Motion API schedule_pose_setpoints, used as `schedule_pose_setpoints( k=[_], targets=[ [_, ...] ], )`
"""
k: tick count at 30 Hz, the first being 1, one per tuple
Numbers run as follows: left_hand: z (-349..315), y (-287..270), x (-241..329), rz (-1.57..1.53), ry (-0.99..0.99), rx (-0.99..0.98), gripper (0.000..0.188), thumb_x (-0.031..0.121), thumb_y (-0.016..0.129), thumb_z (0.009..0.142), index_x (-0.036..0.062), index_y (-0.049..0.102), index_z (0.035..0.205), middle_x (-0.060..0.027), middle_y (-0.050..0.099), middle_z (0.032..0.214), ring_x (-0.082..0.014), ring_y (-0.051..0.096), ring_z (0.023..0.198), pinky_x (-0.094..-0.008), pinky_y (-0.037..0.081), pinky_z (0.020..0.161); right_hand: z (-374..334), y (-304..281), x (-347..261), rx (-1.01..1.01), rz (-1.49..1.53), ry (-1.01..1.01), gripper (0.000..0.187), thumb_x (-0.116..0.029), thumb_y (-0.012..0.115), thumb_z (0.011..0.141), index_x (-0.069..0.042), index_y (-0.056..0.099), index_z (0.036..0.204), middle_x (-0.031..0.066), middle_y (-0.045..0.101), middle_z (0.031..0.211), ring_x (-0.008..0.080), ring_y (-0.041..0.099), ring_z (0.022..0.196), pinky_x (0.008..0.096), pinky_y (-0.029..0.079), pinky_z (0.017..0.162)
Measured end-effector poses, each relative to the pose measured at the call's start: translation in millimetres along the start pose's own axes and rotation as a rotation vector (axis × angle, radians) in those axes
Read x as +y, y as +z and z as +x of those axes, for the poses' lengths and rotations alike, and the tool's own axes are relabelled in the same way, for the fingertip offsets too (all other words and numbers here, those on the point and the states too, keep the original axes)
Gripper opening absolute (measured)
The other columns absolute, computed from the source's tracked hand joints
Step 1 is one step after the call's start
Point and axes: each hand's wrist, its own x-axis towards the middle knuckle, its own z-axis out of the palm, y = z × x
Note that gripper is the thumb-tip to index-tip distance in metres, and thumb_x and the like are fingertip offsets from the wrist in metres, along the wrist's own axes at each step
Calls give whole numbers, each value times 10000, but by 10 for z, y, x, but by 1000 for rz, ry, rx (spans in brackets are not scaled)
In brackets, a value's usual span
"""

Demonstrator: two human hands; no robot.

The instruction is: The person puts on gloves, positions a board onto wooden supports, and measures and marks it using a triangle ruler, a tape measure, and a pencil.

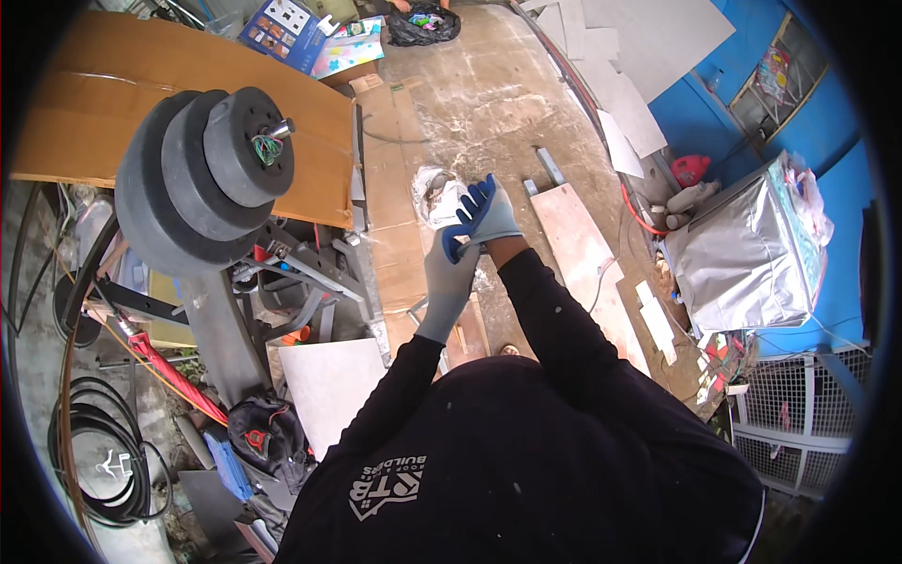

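Note:
Both my hands wear grey gloves with blue-coated fingers and meet in front of me over the floor. My left hand (449, 273) is closed at the heel of my right hand, pinching the work glove there near the cuff. My right hand (498, 214) points away from me, its blue fingers stretched out with small gaps between them and nothing visible in them. Just beyond the hands lies a crumpled white bag (430, 188) with greyish contents, on flattened cardboard (390, 202). Bare wrist shows between the right glove and the dark sleeve.
Weight plates (249, 150) on a bench rack stand at left, before a large cardboard sheet (85, 113). A long pale board (587, 263) lies right of my hands. Farther right is a silver-covered box (747, 254). Coiled black hose (94, 451) lies lower left. Another person's hands touch a black bag (423, 26).

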Motion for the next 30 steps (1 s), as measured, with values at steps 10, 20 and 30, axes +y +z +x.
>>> schedule_pose_setpoints(
  k=[10,20,30],
  targets=[
    [-369,274,239,877,292,-296,272,324,605,996,72,689,938,-162,709,859,-394,704,803,-516,549,723,46,-182,-226,-369,152,126,803,-722,520,990,-144,454,1543,81,515,1563,292,572,1327,545,458,1098],
    [-484,251,524,679,424,-182,175,245,697,951,75,703,993,-115,685,948,-325,692,828,-447,558,704,302,-699,273,184,-1127,-445,629,-597,486,998,-39,740,1141,194,778,989,321,758,997,437,556,811],
    [-139,42,33,686,239,-340,228,213,707,931,35,729,1072,-138,721,1031,-307,705,852,-418,562,798,-44,-700,301,167,-1724,-520,629,-604,489,966,-55,748,1130,262,741,1126,435,712,1082,512,535,952]
  ],
)
